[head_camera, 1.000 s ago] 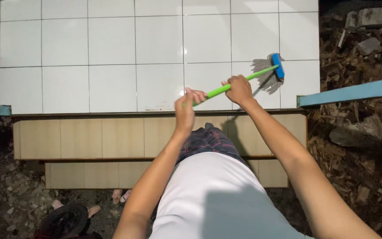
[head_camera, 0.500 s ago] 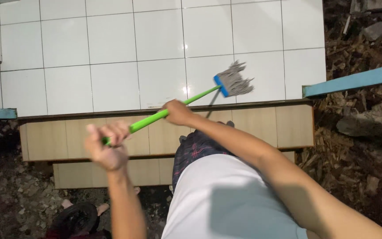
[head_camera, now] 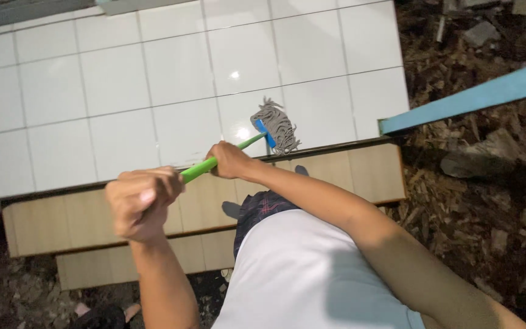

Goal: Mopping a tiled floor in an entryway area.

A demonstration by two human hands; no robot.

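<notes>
I hold a mop with a bright green handle (head_camera: pixel 199 168), a blue head and grey strands (head_camera: pixel 277 127). My left hand (head_camera: pixel 142 202) is closed around the near end of the handle, close to the camera. My right hand (head_camera: pixel 231 160) grips the handle further along, just short of the mop head. The strands rest on the white tiled floor (head_camera: pixel 117 79) near its front edge, above the beige tiled steps (head_camera: pixel 372 173).
Two beige steps lead down from the white tiles to dark rubble and stones (head_camera: pixel 488 201) on the right and lower left. A light blue beam (head_camera: pixel 470 97) runs along the right. A dark sandal and toes (head_camera: pixel 101 315) show at the bottom left.
The mop head has been pulled left and toward me, from the right tiles to the floor's front edge. My left hand drew back and down with the handle's end.
</notes>
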